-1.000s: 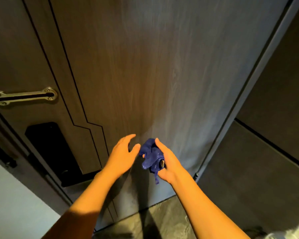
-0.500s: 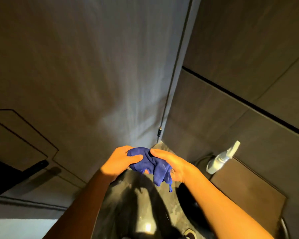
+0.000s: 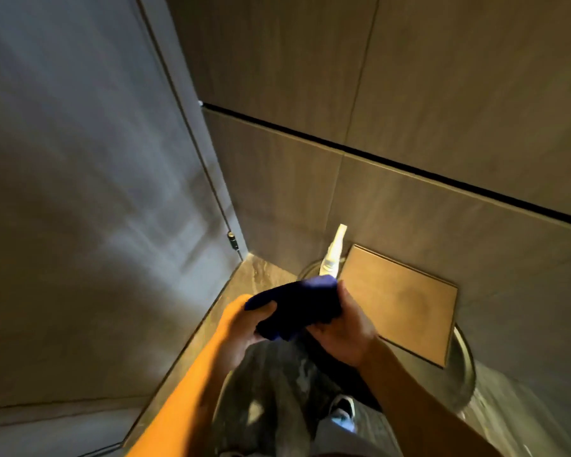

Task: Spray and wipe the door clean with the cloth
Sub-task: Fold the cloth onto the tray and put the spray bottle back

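— What do we have in our hands?

— The dark blue cloth [image 3: 299, 308], bunched up. Our left hand [image 3: 241, 328] grips its near end, thumb pressed over the top of the fabric; our right hand [image 3: 343, 328] is curled around the other end, fingers closed on it from the far side. Both hands are clamped on the cloth, which stretches between them.

— And the door?

— The door [image 3: 89, 192] rises to the left of our left hand, well apart from it, a grey-brown wood-grain face with a pale sheen across it (whether that is wetness or only light, we cannot tell). A small metal fitting [image 3: 233, 240] sits at the door's lower edge, beyond the left hand.

— The spray?

— The white spray bottle [image 3: 333, 255] stands just beyond our right hand, its base hidden behind the cloth. Just right of it a tan flat panel [image 3: 399, 301] leans against the tiled wall [image 3: 442, 94]. Below our hands we see the marbled floor [image 3: 267, 278] and one shoe [image 3: 343, 412].
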